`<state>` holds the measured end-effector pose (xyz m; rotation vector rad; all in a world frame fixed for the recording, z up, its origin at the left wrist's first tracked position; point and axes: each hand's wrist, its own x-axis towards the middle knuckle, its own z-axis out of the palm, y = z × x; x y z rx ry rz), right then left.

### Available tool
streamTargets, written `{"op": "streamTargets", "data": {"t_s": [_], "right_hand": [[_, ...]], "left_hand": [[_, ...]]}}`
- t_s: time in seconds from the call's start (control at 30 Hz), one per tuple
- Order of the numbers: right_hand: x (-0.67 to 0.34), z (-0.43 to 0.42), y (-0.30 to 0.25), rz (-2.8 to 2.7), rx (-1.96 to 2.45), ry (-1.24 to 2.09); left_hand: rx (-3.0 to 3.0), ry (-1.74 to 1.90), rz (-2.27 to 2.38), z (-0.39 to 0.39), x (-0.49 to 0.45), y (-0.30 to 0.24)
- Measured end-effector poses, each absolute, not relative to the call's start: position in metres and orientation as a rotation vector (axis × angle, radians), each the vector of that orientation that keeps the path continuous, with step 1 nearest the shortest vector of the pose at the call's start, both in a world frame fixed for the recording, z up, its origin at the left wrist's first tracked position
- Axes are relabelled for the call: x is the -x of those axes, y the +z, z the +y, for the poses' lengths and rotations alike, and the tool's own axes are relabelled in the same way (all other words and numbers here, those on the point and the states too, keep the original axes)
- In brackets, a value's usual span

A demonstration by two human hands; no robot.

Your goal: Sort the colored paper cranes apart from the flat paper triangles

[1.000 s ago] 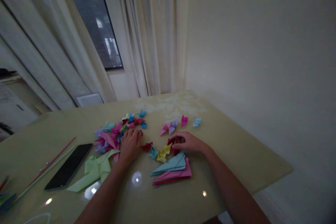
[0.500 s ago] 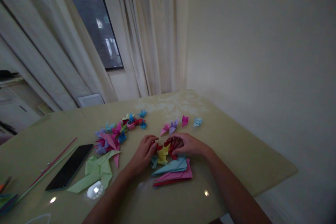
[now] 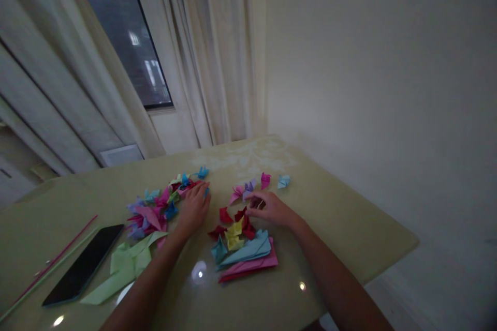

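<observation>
Both hands had parted from the little cluster of red and yellow paper shapes (image 3: 233,225), which now lay loose on the counter (image 3: 349,227) between them, touching the far edge of the stack of folded sheets (image 3: 248,258). The left hand (image 3: 193,208) had gone back to the big pile of coloured shapes (image 3: 155,207), its fingers (image 3: 202,190) stretched out and a little apart over the pile's edge, gripping nothing I could see. The right hand (image 3: 269,208) had slid up beside the pink and purple shapes (image 3: 243,191), fingers curled in; whether they pinched anything, the dim light would not let me tell. The cluster looked set down and let go.
</observation>
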<state>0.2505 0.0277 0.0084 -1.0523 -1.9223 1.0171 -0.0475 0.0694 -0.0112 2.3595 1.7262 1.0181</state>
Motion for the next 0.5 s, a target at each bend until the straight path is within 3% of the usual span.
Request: {"op": "streamTargets", "data": {"t_s": [0.13, 0.27, 0.5], "right_hand": [[-0.257, 0.031, 0.007, -1.922, 1.075, 0.966], [-0.254, 0.031, 0.006, -1.935, 1.072, 0.919], [-0.243, 0.022, 0.021, -1.77, 0.985, 0.824]], "left_hand": [[-2.502, 0.735, 1.867, 0.089, 0.061, -0.024], [-2.411, 0.807, 1.776, 0.091, 0.061, -0.016], [-2.128, 0.944, 0.907, 0.048, 0.0, 0.047]]}}
